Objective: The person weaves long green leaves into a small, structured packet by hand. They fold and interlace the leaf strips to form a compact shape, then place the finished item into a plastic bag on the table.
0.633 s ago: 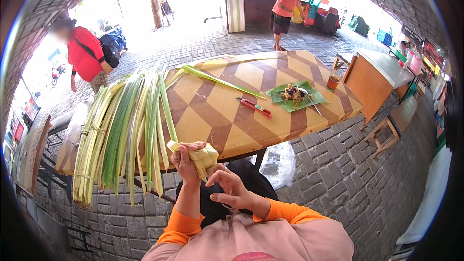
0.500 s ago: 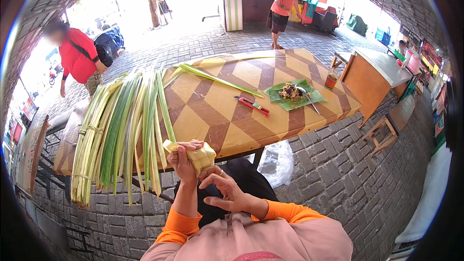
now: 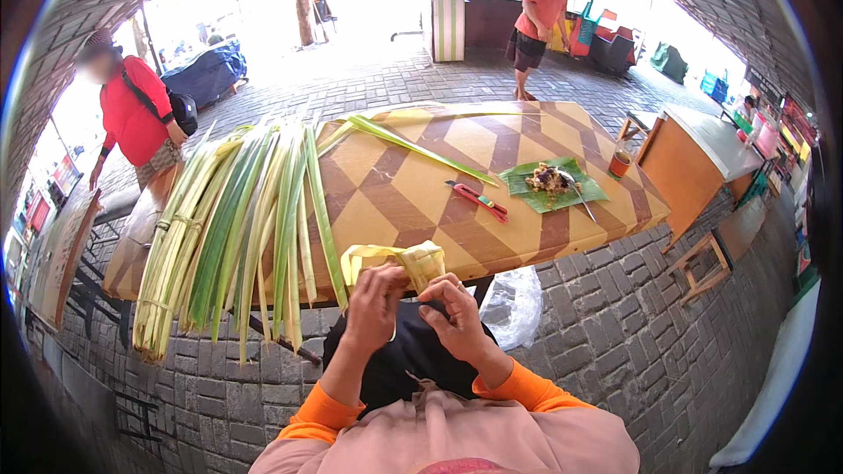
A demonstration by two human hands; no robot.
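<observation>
Between my hands, just off the table's near edge, is a pale yellow woven palm-leaf pouch (image 3: 425,260). A loose strip of the leaf loops out from its left side. My left hand (image 3: 376,303) grips the pouch's lower left, fingers curled. My right hand (image 3: 457,312) pinches its lower right corner between thumb and fingers. Left of my hands, a large bundle of long green and yellow palm leaves (image 3: 230,219) lies across the table and hangs over its near edge. One single leaf strip (image 3: 413,147) stretches along the table beyond.
On the patterned table (image 3: 395,202) lie a red cutter knife (image 3: 479,200) and a green leaf with food (image 3: 555,184) and a spoon. A glass of brown drink (image 3: 619,162) stands at the right. One person (image 3: 139,110) is at far left, another (image 3: 542,13) beyond the table. A plastic bag (image 3: 516,307) hangs below.
The pouch has turned in my hands and shifted right, and its strip now forms a wide loop. My right fingers have closed at its corner. The person at left has moved slightly.
</observation>
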